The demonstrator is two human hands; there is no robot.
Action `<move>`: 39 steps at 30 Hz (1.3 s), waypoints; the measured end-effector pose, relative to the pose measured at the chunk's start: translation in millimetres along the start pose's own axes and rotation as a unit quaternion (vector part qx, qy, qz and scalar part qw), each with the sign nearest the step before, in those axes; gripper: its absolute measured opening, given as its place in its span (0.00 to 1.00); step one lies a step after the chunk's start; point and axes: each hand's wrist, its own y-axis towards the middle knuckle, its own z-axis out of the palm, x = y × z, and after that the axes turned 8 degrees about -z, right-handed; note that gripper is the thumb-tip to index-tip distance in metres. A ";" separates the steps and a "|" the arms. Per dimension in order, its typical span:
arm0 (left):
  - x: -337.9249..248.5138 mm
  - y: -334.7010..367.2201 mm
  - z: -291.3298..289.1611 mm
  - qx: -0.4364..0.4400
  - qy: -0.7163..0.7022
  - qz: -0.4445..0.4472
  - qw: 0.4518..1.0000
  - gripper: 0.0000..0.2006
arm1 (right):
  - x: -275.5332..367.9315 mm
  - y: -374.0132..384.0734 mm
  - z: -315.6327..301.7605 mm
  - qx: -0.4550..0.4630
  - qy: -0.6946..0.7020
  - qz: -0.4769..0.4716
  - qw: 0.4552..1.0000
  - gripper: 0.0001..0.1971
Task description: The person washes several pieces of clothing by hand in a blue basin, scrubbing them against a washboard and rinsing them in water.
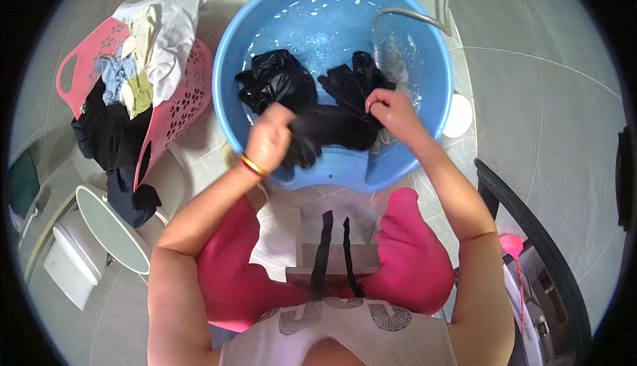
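A dark, wet black garment [340, 126] stretches between my two hands over the near part of a large blue tub [223, 54]. My left hand [271, 139], slightly blurred and with a yellow bangle at its wrist, is closed on the garment's left end. On the other side, my right hand [397, 115] pinches the cloth near the tub's right wall. Part of the garment bunches up beyond the right hand. A glossy black clump of wet cloth [282, 80] lies in the water past my left hand; whether it belongs to the same garment I cannot tell.
A metal-coloured hose [418, 17] reaches over the tub's far right rim into the water. Pale cloth [395, 64] lies beneath it. At left, a pink laundry basket [179, 94] leans, heaped with clothes. A white round object [458, 115] stands right of the tub.
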 end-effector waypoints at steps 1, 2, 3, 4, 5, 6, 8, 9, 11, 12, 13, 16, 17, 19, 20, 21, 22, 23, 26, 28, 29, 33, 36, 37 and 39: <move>-2.2 21.0 -4.1 -0.026 0.010 -0.017 0.999 0.10 | -20.7 -3.5 3.3 -0.018 -0.099 0.009 0.995 0.12; -4.7 38.7 -7.4 -0.052 0.022 -0.034 0.998 0.11 | -41.1 -4.2 8.9 -0.034 -0.194 0.017 0.980 0.13; -9.7 54.6 3.5 -0.072 0.073 0.006 0.995 0.13 | -57.6 5.3 14.2 -0.150 -0.137 0.009 0.979 0.16; -17.5 70.1 22.3 -0.091 0.125 0.045 0.987 0.15 | -68.3 20.7 11.4 -0.157 -0.139 0.006 0.978 0.16; -20.6 79.3 43.1 -0.070 0.157 0.054 0.984 0.19 | -76.1 37.4 9.0 -0.225 -0.148 0.019 0.963 0.17; -37.3 77.3 52.0 -0.027 0.207 0.031 0.978 0.22 | -71.6 44.4 15.4 -0.287 -0.151 0.038 0.945 0.18; -23.3 70.6 55.5 -0.012 0.290 0.041 0.956 0.24 | -35.8 32.9 46.5 -0.139 -0.241 -0.015 0.960 0.14; -26.4 68.1 60.9 0.011 0.300 0.077 0.951 0.23 | -53.4 14.2 54.3 -0.171 -0.269 -0.116 0.941 0.11; -25.0 28.7 51.3 0.071 0.307 0.153 0.937 0.21 | -37.5 -28.5 66.0 -0.122 -0.261 -0.164 0.943 0.11; -24.7 9.2 46.5 0.099 0.304 0.191 0.928 0.21 | -29.7 -44.6 66.4 -0.123 -0.269 -0.220 0.930 0.10; -19.7 3.8 53.1 0.084 0.292 0.211 0.929 0.19 | -29.8 -46.9 69.3 -0.099 -0.316 -0.245 0.911 0.10; -15.3 52.2 70.2 0.097 0.291 0.099 0.947 0.13 | -33.6 8.8 59.8 -0.062 -0.410 -0.194 0.889 0.09; -17.8 75.3 85.5 0.029 0.352 0.025 0.935 0.10 | -40.2 33.3 51.7 -0.090 -0.410 -0.193 0.887 0.09; -11.5 101.7 93.3 -0.018 0.380 0.053 0.923 0.09 | -54.9 60.6 45.0 -0.233 -0.435 -0.259 0.830 0.06; -14.0 96.4 94.3 -0.024 0.394 0.051 0.917 0.09 | -64.9 55.1 49.7 -0.187 -0.449 -0.228 0.843 0.08; -5.3 78.8 84.4 0.005 0.389 0.060 0.919 0.10 | -52.6 43.2 55.4 -0.140 -0.420 -0.245 0.862 0.08; -15.6 58.7 71.7 0.061 0.351 0.098 0.929 0.12 | -43.9 18.8 56.4 -0.091 -0.394 -0.247 0.881 0.08; -22.3 31.7 58.8 0.096 0.337 0.137 0.927 0.15 | -28.4 -9.1 59.2 -0.052 -0.357 -0.265 0.894 0.08; -5.8 14.9 64.5 0.132 0.299 0.147 0.934 0.15 | -27.8 -17.1 69.0 -0.026 -0.363 -0.297 0.883 0.11; -8.6 72.8 82.2 0.051 0.340 0.010 0.939 0.11 | -35.8 39.8 58.0 -0.033 -0.366 -0.164 0.915 0.13; -5.6 80.6 83.5 0.010 0.352 0.001 0.936 0.12 | -33.9 44.5 64.5 -0.037 -0.364 -0.170 0.915 0.13; -8.4 61.5 73.2 0.046 0.347 0.022 0.937 0.21 | -36.3 17.2 67.1 -0.114 -0.330 -0.161 0.923 0.12; -17.3 0.1 55.7 0.111 0.294 0.150 0.937 0.19 | -25.4 -16.4 71.4 -0.065 -0.343 -0.220 0.911 0.09; -7.1 6.5 61.2 0.131 0.300 0.076 0.942 0.16 | -25.6 -16.9 77.5 -0.024 -0.364 -0.222 0.904 0.08; -5.5 67.3 75.1 0.056 0.308 -0.002 0.950 0.11 | -35.0 32.2 68.6 -0.120 -0.342 -0.181 0.914 0.06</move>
